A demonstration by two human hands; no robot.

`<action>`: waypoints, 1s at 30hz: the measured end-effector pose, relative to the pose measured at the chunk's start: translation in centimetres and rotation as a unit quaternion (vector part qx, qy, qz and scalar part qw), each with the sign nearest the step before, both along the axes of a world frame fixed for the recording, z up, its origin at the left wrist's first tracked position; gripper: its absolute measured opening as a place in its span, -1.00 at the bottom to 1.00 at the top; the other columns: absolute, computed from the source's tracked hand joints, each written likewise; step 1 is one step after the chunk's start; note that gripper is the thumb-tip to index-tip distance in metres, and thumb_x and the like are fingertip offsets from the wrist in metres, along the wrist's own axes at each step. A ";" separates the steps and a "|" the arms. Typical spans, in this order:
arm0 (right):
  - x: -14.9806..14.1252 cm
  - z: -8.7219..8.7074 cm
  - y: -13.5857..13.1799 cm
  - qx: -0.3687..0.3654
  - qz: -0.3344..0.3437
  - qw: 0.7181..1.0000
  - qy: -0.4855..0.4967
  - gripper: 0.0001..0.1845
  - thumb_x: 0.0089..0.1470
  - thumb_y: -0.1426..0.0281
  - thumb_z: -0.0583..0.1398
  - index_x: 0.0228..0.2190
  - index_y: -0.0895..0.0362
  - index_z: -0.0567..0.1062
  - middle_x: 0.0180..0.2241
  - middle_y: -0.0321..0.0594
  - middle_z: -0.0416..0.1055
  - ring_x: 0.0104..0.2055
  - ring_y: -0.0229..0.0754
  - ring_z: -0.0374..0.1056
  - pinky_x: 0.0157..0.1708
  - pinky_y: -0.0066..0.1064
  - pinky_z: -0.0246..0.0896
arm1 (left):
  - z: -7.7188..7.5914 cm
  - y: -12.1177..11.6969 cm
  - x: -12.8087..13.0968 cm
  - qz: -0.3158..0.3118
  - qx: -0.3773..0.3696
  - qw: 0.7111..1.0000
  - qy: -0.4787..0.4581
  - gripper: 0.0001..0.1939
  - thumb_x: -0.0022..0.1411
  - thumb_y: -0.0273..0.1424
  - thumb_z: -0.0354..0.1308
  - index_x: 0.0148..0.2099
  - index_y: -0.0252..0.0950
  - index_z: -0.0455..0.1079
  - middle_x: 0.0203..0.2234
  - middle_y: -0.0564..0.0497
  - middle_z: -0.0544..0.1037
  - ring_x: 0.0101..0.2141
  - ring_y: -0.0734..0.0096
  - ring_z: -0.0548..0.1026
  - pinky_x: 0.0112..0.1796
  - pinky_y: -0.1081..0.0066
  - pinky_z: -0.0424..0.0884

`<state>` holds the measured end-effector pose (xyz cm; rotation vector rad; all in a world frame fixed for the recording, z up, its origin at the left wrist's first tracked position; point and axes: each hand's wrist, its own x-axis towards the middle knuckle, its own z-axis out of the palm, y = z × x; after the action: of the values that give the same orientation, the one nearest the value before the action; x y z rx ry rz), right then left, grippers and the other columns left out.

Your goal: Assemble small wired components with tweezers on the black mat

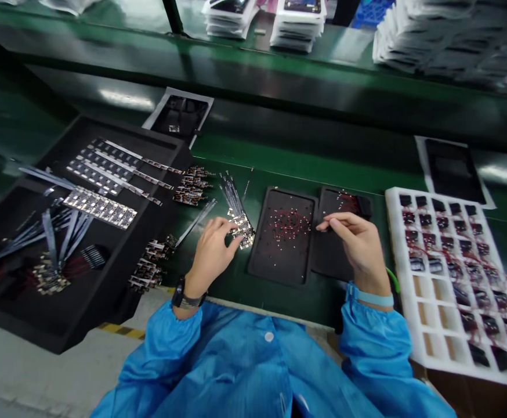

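My left hand (214, 252) is at the small circuit boards (242, 231), thumb and forefinger curled on the left edge of the bunch. Grey flat cables (232, 194) run up from these boards. My right hand (360, 249) is held in a pinch above the right black tray (329, 255); whatever is between its fingertips is too small to make out. Between the hands lies another black tray (275, 270), scattered with tiny parts on red wires (289, 225). More red wires (347, 202) and a dark block show at the top of the right tray.
A white foam tray (393, 203) of black wired parts stands at the right. At the left is a large black bin (92, 302) with board panels (101, 207) and cables. Bundled boards (192, 186) lie beside it. A green shelf (245, 64) with stacks crosses behind.
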<state>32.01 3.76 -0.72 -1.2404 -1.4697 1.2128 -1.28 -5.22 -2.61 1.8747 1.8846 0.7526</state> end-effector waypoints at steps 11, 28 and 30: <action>-4.9 0.2 -1.9 -0.043 0.104 0.993 -0.034 -0.67 0.22 0.13 0.33 -0.27 0.16 0.65 -0.59 -0.34 0.37 -0.56 -0.32 0.17 -0.52 -0.42 0.04 | -1.9 0.7 1.4 -0.011 0.027 0.999 0.031 -0.86 0.35 -0.41 0.24 -0.05 -0.28 0.51 -0.11 -0.15 0.49 -0.05 0.05 0.44 -0.02 0.12 0.44; -6.5 -0.2 -2.5 -0.050 0.131 0.989 -0.034 -0.68 0.22 0.11 0.32 -0.27 0.14 0.64 -0.50 -0.26 0.48 -0.49 -0.25 0.34 -0.44 -0.38 0.22 | -1.4 0.7 0.3 -0.048 0.033 0.998 -0.038 -0.82 0.41 -0.40 0.15 -0.14 -0.25 0.60 -0.24 -0.10 0.54 -0.16 0.16 0.50 -0.06 0.19 0.42; -6.8 -0.2 -2.5 -0.051 0.127 0.990 -0.038 -0.66 0.22 0.10 0.32 -0.31 0.14 0.62 -0.54 -0.30 0.42 -0.54 -0.30 0.24 -0.51 -0.40 0.12 | -1.1 0.6 0.3 -0.032 0.026 0.996 -0.077 -0.80 0.42 -0.36 0.15 -0.15 -0.24 0.61 -0.31 -0.07 0.58 -0.23 0.22 0.52 -0.12 0.24 0.43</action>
<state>25.22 1.21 -0.94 -1.2030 -1.6794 1.4375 -0.94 -4.58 -3.70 1.8412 1.7185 0.9074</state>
